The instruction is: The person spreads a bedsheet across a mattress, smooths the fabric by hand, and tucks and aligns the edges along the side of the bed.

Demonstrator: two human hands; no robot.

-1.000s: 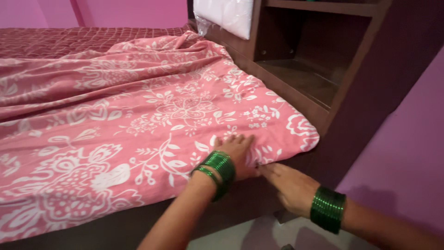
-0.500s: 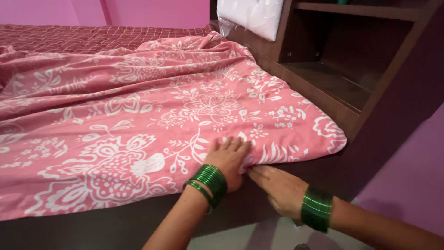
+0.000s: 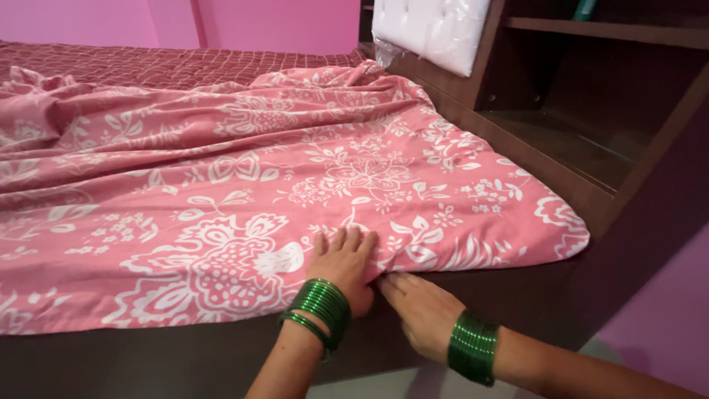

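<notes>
Both hands are shifted left along the near bed edge. Left hand [image 3: 341, 264] is pressed flat on the pink sheet [image 3: 244, 192]; right hand [image 3: 417, 310] is tucked under its edge, grip unclear.

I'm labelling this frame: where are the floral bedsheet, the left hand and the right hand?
floral bedsheet [image 3: 244, 185]: head view, on its printed middle.
left hand [image 3: 341, 267]: head view, back of the hand, flat on the sheet.
right hand [image 3: 418, 309]: head view, back of the hand, at the sheet's edge.
</notes>
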